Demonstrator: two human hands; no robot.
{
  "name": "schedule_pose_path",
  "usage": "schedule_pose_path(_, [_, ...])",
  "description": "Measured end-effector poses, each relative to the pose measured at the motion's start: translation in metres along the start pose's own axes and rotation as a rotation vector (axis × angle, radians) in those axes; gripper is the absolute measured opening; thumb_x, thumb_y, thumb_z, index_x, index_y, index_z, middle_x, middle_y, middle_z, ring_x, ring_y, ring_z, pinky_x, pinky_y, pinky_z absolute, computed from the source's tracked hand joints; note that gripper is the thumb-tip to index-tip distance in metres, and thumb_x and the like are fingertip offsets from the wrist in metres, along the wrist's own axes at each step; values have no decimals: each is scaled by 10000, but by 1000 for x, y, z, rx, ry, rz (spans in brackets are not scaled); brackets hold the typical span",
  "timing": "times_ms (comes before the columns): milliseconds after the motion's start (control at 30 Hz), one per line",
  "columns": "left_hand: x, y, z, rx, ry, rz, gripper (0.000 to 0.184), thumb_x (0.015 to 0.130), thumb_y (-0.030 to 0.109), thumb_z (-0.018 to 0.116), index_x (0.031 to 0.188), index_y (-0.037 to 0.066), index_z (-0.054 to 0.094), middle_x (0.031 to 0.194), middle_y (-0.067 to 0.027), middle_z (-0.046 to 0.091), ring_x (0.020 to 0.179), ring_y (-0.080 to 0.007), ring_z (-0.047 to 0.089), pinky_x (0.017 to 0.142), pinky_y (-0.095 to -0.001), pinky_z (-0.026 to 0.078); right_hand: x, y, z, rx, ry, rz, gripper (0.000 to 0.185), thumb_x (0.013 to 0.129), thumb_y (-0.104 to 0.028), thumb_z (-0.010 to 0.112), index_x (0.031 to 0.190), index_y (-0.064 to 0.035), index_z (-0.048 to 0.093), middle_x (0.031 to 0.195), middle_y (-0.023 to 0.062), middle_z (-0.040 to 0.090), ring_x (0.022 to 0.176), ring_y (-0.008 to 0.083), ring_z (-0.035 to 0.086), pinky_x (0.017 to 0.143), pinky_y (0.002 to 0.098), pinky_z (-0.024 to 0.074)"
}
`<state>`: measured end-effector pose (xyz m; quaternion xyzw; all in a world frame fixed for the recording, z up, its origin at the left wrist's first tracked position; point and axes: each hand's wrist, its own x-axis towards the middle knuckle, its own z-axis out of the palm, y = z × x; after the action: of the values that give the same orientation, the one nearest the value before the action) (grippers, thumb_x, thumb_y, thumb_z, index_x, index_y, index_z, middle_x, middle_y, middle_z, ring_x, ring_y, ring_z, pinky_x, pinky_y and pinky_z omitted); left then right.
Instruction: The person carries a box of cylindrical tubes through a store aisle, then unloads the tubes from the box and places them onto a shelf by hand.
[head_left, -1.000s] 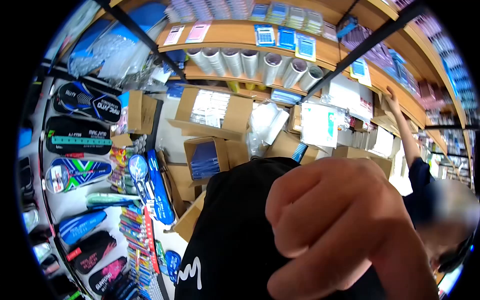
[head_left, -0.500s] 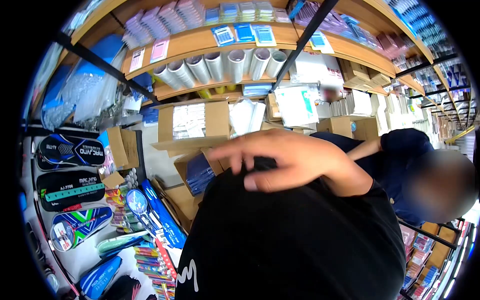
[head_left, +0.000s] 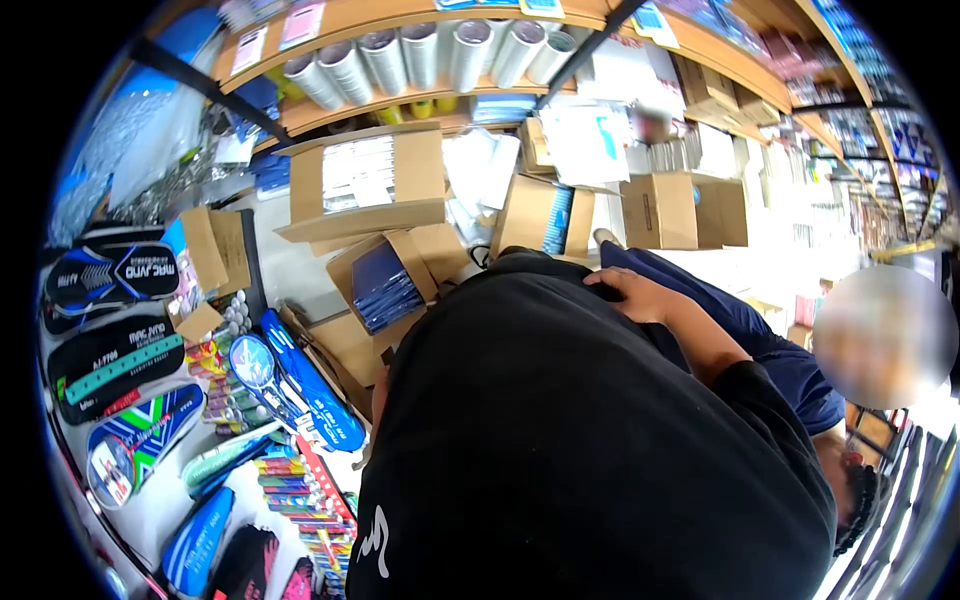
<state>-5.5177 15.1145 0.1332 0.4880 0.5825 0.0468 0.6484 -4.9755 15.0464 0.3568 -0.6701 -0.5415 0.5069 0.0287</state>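
Observation:
My right hand lies at the side of my black shirt. Its fingers are stretched out and apart over dark cloth, and I see nothing held in them. Along the left edge of the shirt only a narrow strip of skin from my left arm or hand shows; its fingers are hidden behind the cloth. Beyond that strip sits an open cardboard box with a stack of dark blue flat packs inside.
Open cartons stand ahead on the floor below a shelf with grey-white rolls. Racket bags and packaged rackets lie to the left. A person in navy clothing is close on my right.
My right hand has dropped from in front of my chest to the side of my shirt. The view has tilted down, bringing more of the cartons into sight.

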Motion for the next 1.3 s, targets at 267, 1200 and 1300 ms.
schedule_pose_path(267, [-6,52,-17,239,-14,42,299,957,219,572,1165,6,597,1112,-120,685,1023,-210,649,884,-321,487,-61,17,53,231,334,149,585,844,-210,720,1359,-79,475,1221,170,562,1118,331,549,992,386,433])
schedule_pose_path(1200, [-10,132,-2,460,-96,93,379,912,299,630,1167,22,583,1083,-208,663,1060,-322,636,905,-399,469,-62,36,97,1324,129,388,1136,693,-219,906,1564,-149,181,1452,137,463,1268,274,504,1050,388,421])
schedule_pose_path(1300, [1,125,1,459,-128,118,376,914,296,627,1166,21,584,1086,-208,662,1061,-325,635,906,-401,469,-62,57,102,1461,32,421,1123,701,-152,892,1566,-194,176,1470,132,442,1293,274,481,1058,401,413])
